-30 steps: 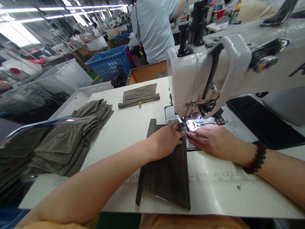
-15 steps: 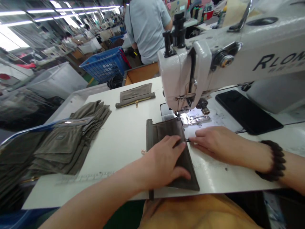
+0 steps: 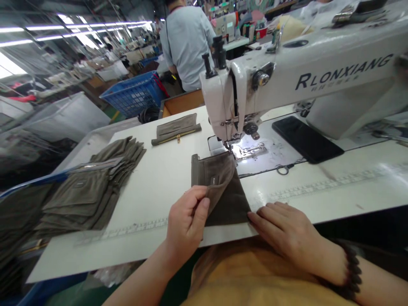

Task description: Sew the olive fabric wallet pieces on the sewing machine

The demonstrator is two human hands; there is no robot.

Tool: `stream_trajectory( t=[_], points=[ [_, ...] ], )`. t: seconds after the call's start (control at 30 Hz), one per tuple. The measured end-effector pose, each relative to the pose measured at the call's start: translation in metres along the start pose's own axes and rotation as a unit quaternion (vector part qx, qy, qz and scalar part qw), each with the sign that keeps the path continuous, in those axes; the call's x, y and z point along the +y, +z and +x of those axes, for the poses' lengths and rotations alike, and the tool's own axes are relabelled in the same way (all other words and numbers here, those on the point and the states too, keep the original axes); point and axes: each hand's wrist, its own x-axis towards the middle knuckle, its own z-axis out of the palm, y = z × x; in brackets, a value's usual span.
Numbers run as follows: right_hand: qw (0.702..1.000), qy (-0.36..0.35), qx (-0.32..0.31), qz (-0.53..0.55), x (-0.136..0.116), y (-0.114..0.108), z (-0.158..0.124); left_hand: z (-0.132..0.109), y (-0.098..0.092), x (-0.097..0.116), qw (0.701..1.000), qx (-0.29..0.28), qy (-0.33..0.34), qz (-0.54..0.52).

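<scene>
A grey-brown fabric pouch piece (image 3: 223, 187) lies on the white table (image 3: 159, 178) in front of the sewing machine (image 3: 287, 80). My left hand (image 3: 186, 223) pinches its near left edge and folds that edge up. My right hand (image 3: 287, 233) lies at the table's front edge with its fingertips touching the piece's near right corner, fingers stretched out. The far end of the piece reaches almost to the lit needle plate (image 3: 250, 151).
A stack of similar grey-brown pieces (image 3: 92, 187) fills the left of the table. One zipped piece (image 3: 175, 127) lies at the back. A black phone (image 3: 307, 138) rests right of the needle. A person in a light shirt (image 3: 188, 42) stands behind, beside a blue basket (image 3: 134, 93).
Both hands have drawn back from the needle toward the table's front edge, bringing the piece with them. My left hand went from pressing flat on it to pinching and lifting its edge.
</scene>
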Motion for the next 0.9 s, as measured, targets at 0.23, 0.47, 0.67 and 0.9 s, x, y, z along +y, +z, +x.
stream_trajectory(
  t=[0.23, 0.47, 0.67, 0.9],
  points=[
    [0.995, -0.090, 0.050, 0.005, -0.006, -0.011, 0.003, -0.002, 0.001, 0.008, 0.996, -0.027, 0.085, 0.032],
    [0.993, -0.110, 0.050, 0.004, -0.005, -0.012, 0.002, -0.006, 0.017, 0.016, 0.956, -0.129, 0.239, 0.114],
    [0.991, -0.115, 0.070, 0.002, -0.005, -0.014, 0.001, -0.007, 0.019, 0.017, 0.953, -0.141, 0.248, 0.105],
    [0.989, -0.122, 0.079, 0.007, -0.003, -0.014, 0.003, -0.009, 0.020, 0.014, 0.955, -0.130, 0.254, 0.078]
  ],
)
